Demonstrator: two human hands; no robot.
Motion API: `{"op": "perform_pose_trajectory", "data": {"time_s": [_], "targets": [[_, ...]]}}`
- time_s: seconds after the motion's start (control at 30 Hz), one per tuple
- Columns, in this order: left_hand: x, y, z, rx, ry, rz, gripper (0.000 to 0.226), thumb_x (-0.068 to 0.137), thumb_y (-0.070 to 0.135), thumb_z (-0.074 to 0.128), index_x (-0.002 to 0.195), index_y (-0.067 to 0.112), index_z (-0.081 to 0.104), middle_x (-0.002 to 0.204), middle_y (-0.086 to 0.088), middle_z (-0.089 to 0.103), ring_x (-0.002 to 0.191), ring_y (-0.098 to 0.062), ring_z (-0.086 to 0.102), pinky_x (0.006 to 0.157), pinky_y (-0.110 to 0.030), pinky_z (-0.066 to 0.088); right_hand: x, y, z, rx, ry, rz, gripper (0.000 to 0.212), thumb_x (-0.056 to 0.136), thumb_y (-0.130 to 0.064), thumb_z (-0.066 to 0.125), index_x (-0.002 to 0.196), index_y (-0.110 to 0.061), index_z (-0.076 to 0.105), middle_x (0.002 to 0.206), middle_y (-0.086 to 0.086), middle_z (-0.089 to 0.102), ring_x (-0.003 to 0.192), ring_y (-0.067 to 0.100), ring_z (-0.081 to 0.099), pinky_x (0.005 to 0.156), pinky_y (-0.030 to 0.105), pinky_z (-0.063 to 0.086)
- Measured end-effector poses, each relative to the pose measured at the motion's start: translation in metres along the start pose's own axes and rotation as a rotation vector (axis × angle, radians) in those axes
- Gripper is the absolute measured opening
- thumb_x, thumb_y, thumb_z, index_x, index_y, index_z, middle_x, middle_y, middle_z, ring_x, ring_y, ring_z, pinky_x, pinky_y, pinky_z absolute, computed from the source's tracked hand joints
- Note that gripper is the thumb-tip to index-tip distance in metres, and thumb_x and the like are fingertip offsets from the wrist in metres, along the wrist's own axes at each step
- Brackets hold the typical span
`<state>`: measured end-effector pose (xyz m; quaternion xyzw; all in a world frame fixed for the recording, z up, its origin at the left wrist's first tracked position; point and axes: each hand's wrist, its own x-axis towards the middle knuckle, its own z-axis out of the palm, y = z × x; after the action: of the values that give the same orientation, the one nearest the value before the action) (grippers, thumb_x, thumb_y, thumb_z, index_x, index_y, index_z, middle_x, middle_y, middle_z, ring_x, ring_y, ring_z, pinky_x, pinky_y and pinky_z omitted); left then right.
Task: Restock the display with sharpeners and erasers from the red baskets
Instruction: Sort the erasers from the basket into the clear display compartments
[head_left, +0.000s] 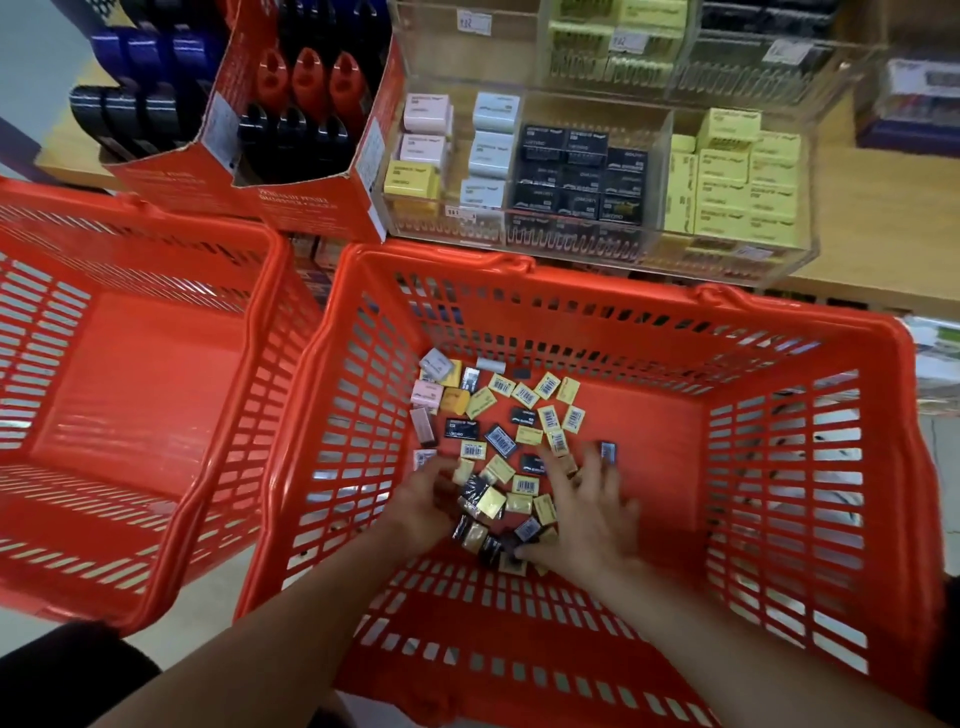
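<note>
Both my hands reach into the right red basket (753, 395), where several small erasers (524, 395) in yellow, black, pink and grey wrappers lie scattered on its floor. My left hand (421, 506) cups a bunch of erasers from the left side, fingers curled around them. My right hand (587, 514) lies over the pile from the right with fingers spread. Above the basket stands the clear acrylic display (660, 171) with compartments of pink, grey, black and yellow erasers. A red cardboard box (311, 197) of red and black sharpeners stands to its left.
A second red basket (130, 395) sits to the left with nothing on its floor. Blue and black sharpeners (140, 78) stand at the top left. The wooden shelf (872, 218) carries the display, with more stationery boxes at the far right.
</note>
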<state>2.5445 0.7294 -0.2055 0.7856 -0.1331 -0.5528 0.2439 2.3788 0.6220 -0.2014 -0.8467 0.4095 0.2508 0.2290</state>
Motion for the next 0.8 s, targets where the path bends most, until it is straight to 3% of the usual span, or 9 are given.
{"op": "perform_pose_trajectory", "data": {"time_s": [0.1,0.17,0.23,0.3,0.4,0.5,0.63,0.73,0.8], "targets": [[-0.002,-0.004,-0.009,0.164,0.204,-0.030,0.026,0.081,-0.005,0.064,0.097,0.015,0.060,0.088,-0.001,0.068,0.085,-0.019,0.066,0.079,-0.034,0.056,-0.002,-0.018,0.018,-0.041,0.028,-0.251,0.112,0.061,-0.080,0.066,0.147,-0.054,0.000,0.161,0.004,-0.007,0.146,0.037,-0.001,0.110,0.063,0.018],[-0.004,-0.006,-0.011,0.209,0.212,-0.026,0.034,0.079,-0.004,0.067,0.104,0.018,0.060,0.093,0.001,0.065,0.093,-0.019,0.062,0.086,-0.033,0.053,0.001,-0.032,0.026,-0.100,0.045,-0.356,0.101,0.066,-0.077,0.064,0.146,-0.053,0.007,0.162,0.004,-0.005,0.147,0.038,-0.006,0.111,0.067,0.008],[-0.002,-0.009,-0.009,0.161,0.213,-0.063,0.036,0.081,-0.002,0.065,0.112,0.015,0.059,0.100,-0.002,0.064,0.098,-0.021,0.061,0.091,-0.032,0.050,0.006,-0.044,0.028,-0.154,0.045,-0.391,0.092,0.072,-0.067,0.069,0.146,-0.048,0.017,0.162,0.005,0.004,0.147,0.041,0.002,0.109,0.067,0.012],[0.001,-0.014,-0.006,0.081,0.170,-0.081,0.034,0.084,-0.006,0.061,0.114,0.010,0.059,0.110,-0.011,0.066,0.107,-0.029,0.063,0.097,-0.041,0.050,0.010,-0.050,0.023,-0.204,0.073,-0.400,0.082,0.070,-0.053,0.079,0.141,-0.042,0.039,0.156,0.006,0.029,0.140,0.042,0.026,0.106,0.062,0.027],[0.004,-0.015,-0.002,-0.033,0.122,-0.130,0.030,0.085,-0.011,0.057,0.101,0.014,0.057,0.110,-0.016,0.067,0.106,-0.033,0.063,0.095,-0.045,0.052,0.019,-0.042,0.017,-0.184,0.177,-0.398,0.069,0.060,-0.018,0.087,0.123,-0.030,0.063,0.135,0.005,0.054,0.122,0.034,0.050,0.095,0.048,0.044],[0.007,-0.013,0.001,-0.075,0.111,-0.142,0.031,0.085,-0.012,0.054,0.091,0.019,0.057,0.098,-0.009,0.067,0.100,-0.030,0.063,0.089,-0.041,0.054,0.029,-0.021,0.010,-0.102,0.186,-0.375,0.066,0.073,0.000,0.074,0.132,-0.023,0.057,0.136,0.003,0.049,0.126,0.030,0.043,0.097,0.042,0.048],[0.006,-0.008,0.007,-0.174,0.157,-0.086,0.034,0.087,-0.014,0.054,0.080,0.019,0.058,0.094,-0.008,0.065,0.094,-0.032,0.062,0.072,-0.026,0.051,0.033,0.001,0.004,0.093,0.135,-0.323,0.065,0.089,-0.003,0.062,0.146,-0.021,0.037,0.141,-0.001,0.041,0.134,0.020,0.036,0.110,0.029,0.036],[0.003,0.004,0.008,-0.297,0.175,-0.083,0.008,0.092,0.014,0.066,0.091,0.021,0.064,0.101,-0.005,0.069,0.089,-0.019,0.065,0.064,-0.019,0.049,0.028,-0.006,-0.008,0.488,0.147,-0.164,0.054,0.085,-0.012,0.072,0.134,-0.019,0.051,0.118,-0.004,0.054,0.114,0.014,0.054,0.094,0.023,0.046],[0.001,0.016,0.008,-0.548,0.087,-0.102,0.014,0.092,0.023,0.068,0.103,0.015,0.066,0.107,-0.011,0.072,0.093,-0.020,0.070,0.070,-0.023,0.055,0.024,-0.018,-0.015,0.675,0.218,-0.086,0.057,0.080,-0.017,0.079,0.131,-0.021,0.054,0.106,-0.009,0.060,0.098,0.007,0.059,0.083,0.020,0.050]]}}
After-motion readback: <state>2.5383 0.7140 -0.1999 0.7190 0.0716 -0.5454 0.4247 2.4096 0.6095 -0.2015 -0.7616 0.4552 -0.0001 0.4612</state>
